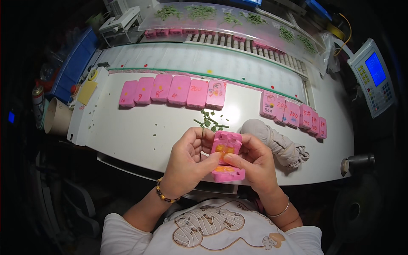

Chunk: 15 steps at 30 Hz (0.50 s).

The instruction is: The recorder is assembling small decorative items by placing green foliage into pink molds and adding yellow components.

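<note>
Between my two hands, in front of my chest, is a pink rubber mould (228,138), spread apart with yellow-orange patches on its inner faces. My left hand (185,154) grips its left side, thumb pressed on the inside. A thin dark rod (201,144) stands upright at the left fingers; whether they pinch it cannot be made out. My right hand (259,160) is closed round the right side, its thumb also on the inner face. Just beyond the mould lies a small heap of green wax-like bits (209,122). A grey cloth bundle (276,142) lies by my right hand.
Pink marked blocks stand in a left row (170,89) and a right row (293,114). Behind them are a pale glass-like strip (182,57), rollers (238,44) and a clear shelf (272,29) bearing green pieces. A control panel (374,76) is at right, a paper cup (58,117) at left.
</note>
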### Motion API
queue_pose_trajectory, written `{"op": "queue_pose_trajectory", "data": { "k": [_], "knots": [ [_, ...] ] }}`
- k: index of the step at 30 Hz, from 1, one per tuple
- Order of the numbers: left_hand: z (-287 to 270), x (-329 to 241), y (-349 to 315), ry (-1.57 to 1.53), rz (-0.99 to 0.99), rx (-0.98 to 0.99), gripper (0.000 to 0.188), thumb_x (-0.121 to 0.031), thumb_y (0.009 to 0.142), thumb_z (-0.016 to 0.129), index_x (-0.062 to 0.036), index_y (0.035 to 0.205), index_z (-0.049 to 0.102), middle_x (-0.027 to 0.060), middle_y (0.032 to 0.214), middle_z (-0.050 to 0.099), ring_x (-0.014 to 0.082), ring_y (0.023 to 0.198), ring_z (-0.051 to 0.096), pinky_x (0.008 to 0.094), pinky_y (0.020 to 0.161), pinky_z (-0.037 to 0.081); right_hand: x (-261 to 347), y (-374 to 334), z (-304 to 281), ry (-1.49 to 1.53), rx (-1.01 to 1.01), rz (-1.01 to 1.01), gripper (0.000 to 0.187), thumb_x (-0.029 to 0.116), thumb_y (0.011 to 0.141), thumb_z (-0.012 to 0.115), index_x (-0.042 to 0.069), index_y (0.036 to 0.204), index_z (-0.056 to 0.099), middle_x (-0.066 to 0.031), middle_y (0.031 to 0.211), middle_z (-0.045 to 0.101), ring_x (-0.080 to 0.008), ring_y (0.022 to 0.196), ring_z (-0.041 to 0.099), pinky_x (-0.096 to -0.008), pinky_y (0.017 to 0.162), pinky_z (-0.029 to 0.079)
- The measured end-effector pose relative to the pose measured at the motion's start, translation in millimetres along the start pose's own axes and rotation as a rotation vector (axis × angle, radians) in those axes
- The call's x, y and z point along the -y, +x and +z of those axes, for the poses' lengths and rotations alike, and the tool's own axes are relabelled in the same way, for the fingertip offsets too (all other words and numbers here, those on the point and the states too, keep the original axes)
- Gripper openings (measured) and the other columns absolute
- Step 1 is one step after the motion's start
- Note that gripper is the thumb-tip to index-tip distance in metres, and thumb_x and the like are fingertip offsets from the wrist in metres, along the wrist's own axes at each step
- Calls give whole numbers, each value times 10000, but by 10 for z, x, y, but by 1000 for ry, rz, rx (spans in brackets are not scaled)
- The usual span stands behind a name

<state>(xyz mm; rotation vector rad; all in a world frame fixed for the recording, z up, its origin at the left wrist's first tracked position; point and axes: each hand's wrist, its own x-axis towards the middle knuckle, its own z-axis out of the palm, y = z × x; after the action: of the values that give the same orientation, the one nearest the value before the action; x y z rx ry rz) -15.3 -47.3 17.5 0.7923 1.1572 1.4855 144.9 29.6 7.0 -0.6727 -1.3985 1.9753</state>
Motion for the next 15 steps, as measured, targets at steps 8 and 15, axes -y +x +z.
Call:
{"op": "queue_pose_trajectory", "data": {
  "k": [8, 15],
  "knots": [
    [-10, -63, -19, 44, -21, 36, 287, 27, 876, 609, 58, 1138, 496, 99, 1025, 601, 105, 941, 609, 237, 828, 530, 11, -8, -11, -18, -7, -14, 270, -24, 852, 667, -25, 1105, 571, -55, 997, 621, -88, 907, 607, -223, 785, 521],
    [-21, -38, -23, 47, 13, 26, 221, 35, 881, 592, 66, 1092, 532, 83, 998, 608, 83, 913, 605, 225, 813, 531, 21, -20, -7, -98, -6, -20, 258, -2, 835, 695, -4, 1067, 583, -15, 932, 613, -43, 821, 573, -188, 686, 463]
  ]
}}
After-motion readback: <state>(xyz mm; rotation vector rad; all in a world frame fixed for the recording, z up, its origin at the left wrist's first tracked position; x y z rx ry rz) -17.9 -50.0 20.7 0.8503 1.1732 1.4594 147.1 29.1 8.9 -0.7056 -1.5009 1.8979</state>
